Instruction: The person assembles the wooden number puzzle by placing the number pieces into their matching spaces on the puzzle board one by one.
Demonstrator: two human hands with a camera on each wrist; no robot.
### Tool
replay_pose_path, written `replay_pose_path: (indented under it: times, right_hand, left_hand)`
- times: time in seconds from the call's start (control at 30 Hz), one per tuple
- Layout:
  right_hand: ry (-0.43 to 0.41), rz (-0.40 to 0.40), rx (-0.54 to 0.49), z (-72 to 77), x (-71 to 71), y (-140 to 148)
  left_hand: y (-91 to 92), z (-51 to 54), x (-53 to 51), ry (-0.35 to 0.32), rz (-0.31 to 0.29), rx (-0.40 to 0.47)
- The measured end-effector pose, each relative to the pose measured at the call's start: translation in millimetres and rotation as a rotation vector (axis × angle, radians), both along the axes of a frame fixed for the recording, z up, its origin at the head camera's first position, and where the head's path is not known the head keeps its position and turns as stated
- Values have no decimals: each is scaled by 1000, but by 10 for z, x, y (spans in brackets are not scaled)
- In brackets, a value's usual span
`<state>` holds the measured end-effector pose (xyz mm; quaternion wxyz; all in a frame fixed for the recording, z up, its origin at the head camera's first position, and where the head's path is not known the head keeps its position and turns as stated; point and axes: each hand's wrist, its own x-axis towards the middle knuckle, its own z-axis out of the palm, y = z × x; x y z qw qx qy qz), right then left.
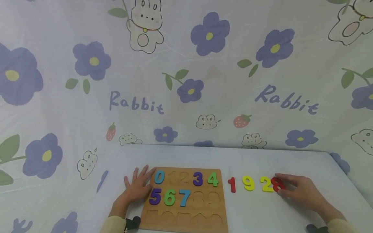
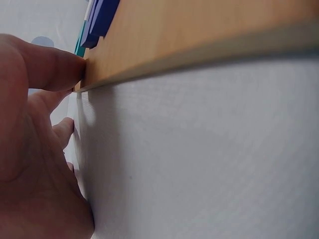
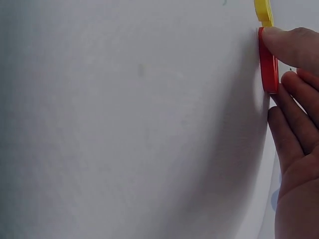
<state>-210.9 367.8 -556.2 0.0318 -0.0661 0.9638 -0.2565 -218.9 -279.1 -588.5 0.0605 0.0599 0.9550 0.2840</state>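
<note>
Pinches the red 8 (image 3: 269,64) in the right hand's (image 1: 306,194) grip, well right of the board (image 1: 189,208); touches the board's left edge with a spread left hand (image 1: 138,187). Expect light, stiff, perhaps slick handling; take by opposite outer edges.

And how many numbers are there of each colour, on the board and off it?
Blue: 2 (the 0 and the 7)
Purple: 2 (the 3 and the 5)
Green: 2 (the 4 and the 6)
Red: 2 (the 1 and the 8)
Yellow: 2 (the 2 and the 9)
Total: 10
</note>
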Motion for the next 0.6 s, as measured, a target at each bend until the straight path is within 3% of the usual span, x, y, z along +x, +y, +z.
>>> replay_pose_path:
  times: [0.33, 0.6]
  right_hand:
    - [30, -44, 12, -14, 113, 44]
    - [101, -70, 11, 178, 380, -46]
  left_hand:
    - [15, 12, 13, -18, 3, -9]
    - [17, 45, 42, 1, 1, 4]
